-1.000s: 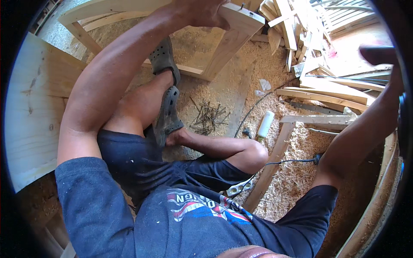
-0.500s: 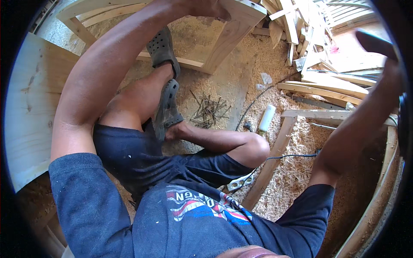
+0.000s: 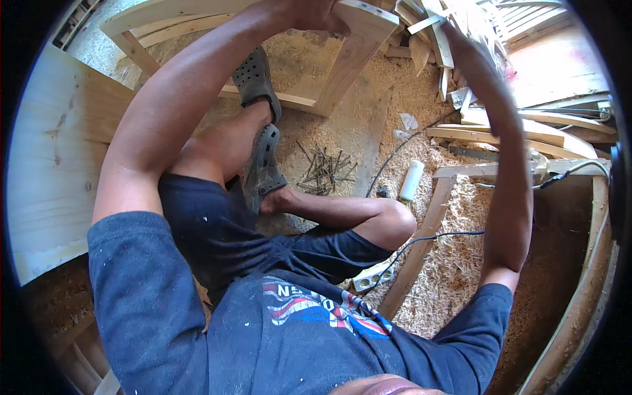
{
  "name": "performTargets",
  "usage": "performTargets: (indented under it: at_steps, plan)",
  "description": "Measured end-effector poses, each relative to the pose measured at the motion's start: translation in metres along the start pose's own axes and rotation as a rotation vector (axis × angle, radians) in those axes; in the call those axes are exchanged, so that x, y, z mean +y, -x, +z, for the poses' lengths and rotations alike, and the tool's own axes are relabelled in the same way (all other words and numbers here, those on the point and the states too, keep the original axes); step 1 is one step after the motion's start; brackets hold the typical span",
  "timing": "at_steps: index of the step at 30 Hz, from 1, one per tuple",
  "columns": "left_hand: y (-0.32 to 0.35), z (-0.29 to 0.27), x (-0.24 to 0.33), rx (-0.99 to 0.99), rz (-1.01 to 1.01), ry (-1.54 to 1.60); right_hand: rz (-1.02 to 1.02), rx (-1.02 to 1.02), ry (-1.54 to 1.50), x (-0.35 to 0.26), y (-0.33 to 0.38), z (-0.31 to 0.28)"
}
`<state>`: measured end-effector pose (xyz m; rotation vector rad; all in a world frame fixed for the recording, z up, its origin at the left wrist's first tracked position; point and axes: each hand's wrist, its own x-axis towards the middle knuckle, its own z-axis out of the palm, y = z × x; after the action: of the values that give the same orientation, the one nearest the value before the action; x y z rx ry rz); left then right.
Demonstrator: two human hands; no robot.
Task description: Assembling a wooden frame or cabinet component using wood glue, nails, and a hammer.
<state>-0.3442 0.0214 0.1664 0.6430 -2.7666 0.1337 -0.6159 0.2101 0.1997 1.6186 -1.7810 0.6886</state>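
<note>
At the top of the view my left hand (image 3: pixel 320 14) is closed on the corner of a pale wooden frame (image 3: pixel 352 62), its thumb against the board's side. The picture's edge cuts off part of that hand. Light-coloured nail or screw heads dot the board's upper edge. My right arm reaches up and forward, right of the frame. My right hand (image 3: pixel 455 41) is dark and smeared over a heap of wood offcuts (image 3: pixel 442 56). Its fingers, and anything in them, cannot be made out. A loose pile of long nails (image 3: pixel 327 169) lies on the floor beside my foot.
A white bottle (image 3: pixel 411 181) lies on the shavings near a black cable (image 3: pixel 428 238) and a white power strip (image 3: pixel 372 278). Another wooden frame (image 3: pixel 421 247) stands at right. Plywood (image 3: pixel 56 158) rises at left. Curved wood pieces (image 3: pixel 546 135) lie at far right.
My right hand has swung from the far right, where it held a dark object, leftward to near the frame's corner. My left hand keeps its grip. The view has shifted slightly.
</note>
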Motion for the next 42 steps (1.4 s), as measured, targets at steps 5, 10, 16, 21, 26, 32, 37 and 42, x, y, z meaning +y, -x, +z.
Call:
performTargets:
  at_steps: [5, 10, 16, 21, 26, 32, 37, 42]
  plan:
    - [-0.007, 0.005, 0.003, 0.115, 0.086, -0.001, 0.417, -0.198, -0.573, -0.088, 0.042, -0.109]
    - [-0.028, 0.006, 0.006, -0.001, 0.059, -0.024, 0.781, 0.199, -0.971, -0.098, 0.154, -0.092]
    - [-0.061, 0.019, 0.008, -0.219, 0.299, 0.296, 1.221, -0.231, -1.019, -0.109, 0.281, -0.040]
    - [-0.050, 0.040, 0.001, 0.285, 0.262, 0.077, 1.314, -0.509, -1.018, -0.122, 0.333, 0.004]
    - [-0.064, -0.012, 0.031, -0.116, 0.159, 0.002, 1.311, -0.631, -0.883, -0.090, 0.421, 0.088]
    - [-0.041, -0.027, 0.041, -0.063, 0.173, 0.144, 1.294, -0.692, -0.718, -0.071, 0.435, 0.120]
    - [-0.046, -0.017, 0.041, -0.122, 0.227, 0.165, 0.850, -0.766, -0.183, -0.072, 0.423, 0.106]
    - [-0.045, -0.017, 0.049, -0.132, 0.231, 0.155, 0.821, -0.747, -0.176, -0.083, 0.391, 0.122]
